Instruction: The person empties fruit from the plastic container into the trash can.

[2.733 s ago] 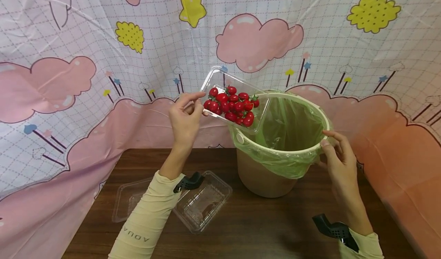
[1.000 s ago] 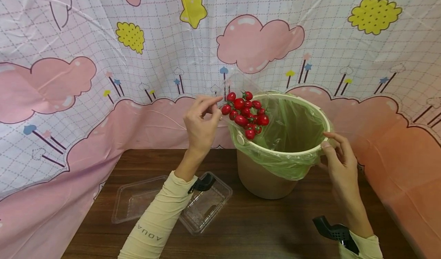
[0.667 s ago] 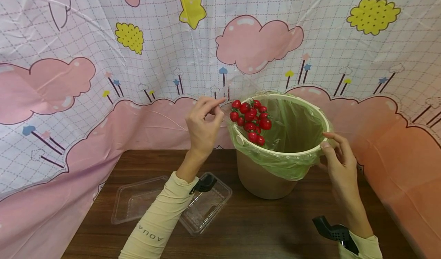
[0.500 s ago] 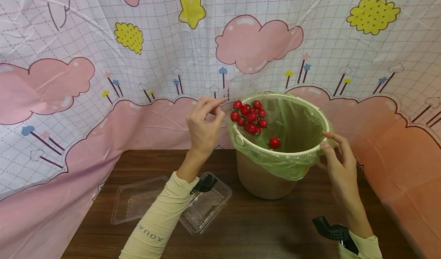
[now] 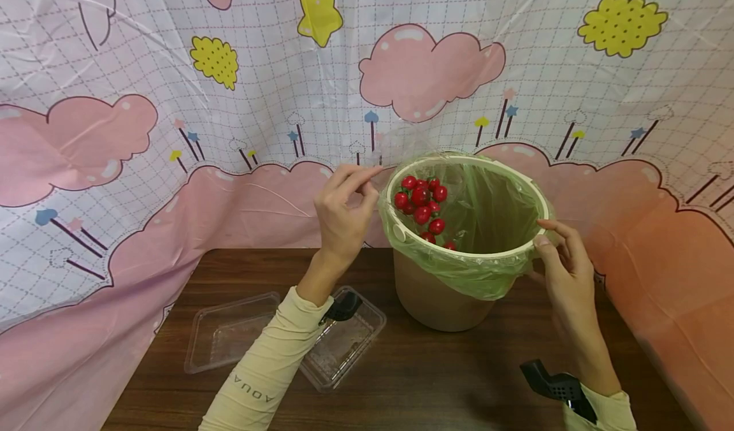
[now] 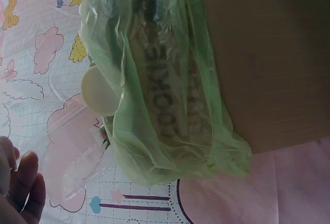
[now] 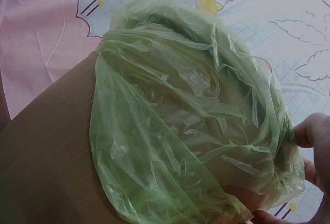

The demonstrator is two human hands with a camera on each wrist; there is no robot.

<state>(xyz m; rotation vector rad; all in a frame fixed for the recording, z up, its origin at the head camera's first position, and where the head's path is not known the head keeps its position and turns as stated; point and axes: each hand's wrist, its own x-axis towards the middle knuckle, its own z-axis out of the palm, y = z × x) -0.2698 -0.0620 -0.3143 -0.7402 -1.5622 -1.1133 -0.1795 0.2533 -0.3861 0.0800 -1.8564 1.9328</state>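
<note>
My left hand (image 5: 344, 220) pinches the left edge of a clear plastic container (image 5: 410, 139), steeply tilted over the bin's left rim. Red cherry tomatoes (image 5: 421, 196) with green stems cluster at its lower part, a few lower down inside the bin. That bin (image 5: 444, 300) is tan with a cream rim and wears a green plastic bag (image 5: 493, 208) folded over the edge. On the right side, my right hand (image 5: 568, 265) grips the rim and bag between thumb and fingers. The left wrist view shows my left fingers (image 6: 26, 182) beside the see-through plastic.
Two clear plastic trays lie on the dark wooden table (image 5: 436, 380): one left tray (image 5: 223, 332), and another tray (image 5: 346, 342) partly behind my left wrist. A patterned curtain (image 5: 258, 118) with clouds and stars surrounds the table.
My left hand has moved right and tipped the container further over the bin. Tomatoes have slid down and out of it, some falling into the bin. The right hand has stayed on the rim.
</note>
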